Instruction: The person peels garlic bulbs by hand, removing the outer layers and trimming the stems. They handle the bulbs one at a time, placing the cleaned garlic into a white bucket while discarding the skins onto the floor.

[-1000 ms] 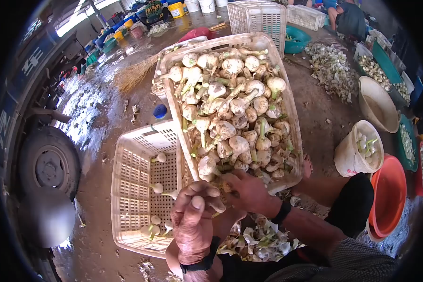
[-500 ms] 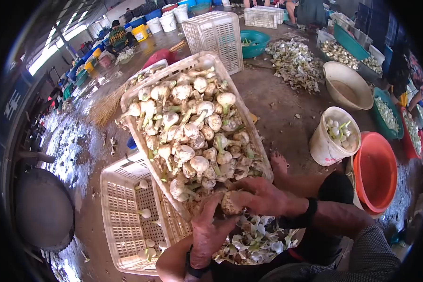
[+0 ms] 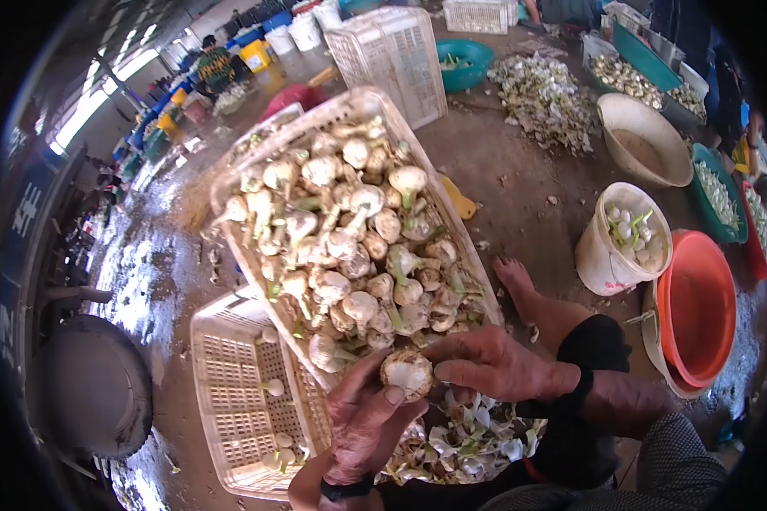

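A garlic bulb (image 3: 406,375) with a pale face and brownish skin around its edge sits in my left hand (image 3: 365,410), gripped between thumb and fingers. My right hand (image 3: 498,364) reaches in from the right, its thumb and fingertips closed against the bulb's right edge. Just beyond both hands, a tilted white plastic crate (image 3: 473,255) holds a heap of untrimmed garlic with stems. Below them, loose peeled skins (image 3: 464,443) lie in a pile at my lap.
A second crate (image 3: 230,375) at left has a few bulbs inside. To the right stand a white bucket (image 3: 609,251) of peeled garlic and a red basin (image 3: 699,307). A black round tub (image 3: 94,387) is far left, and a skin heap (image 3: 545,98) lies farther back.
The bulb has been turned so its pale face shows. My right thumb has slid off its front to its right edge. The whole view has shifted slightly.
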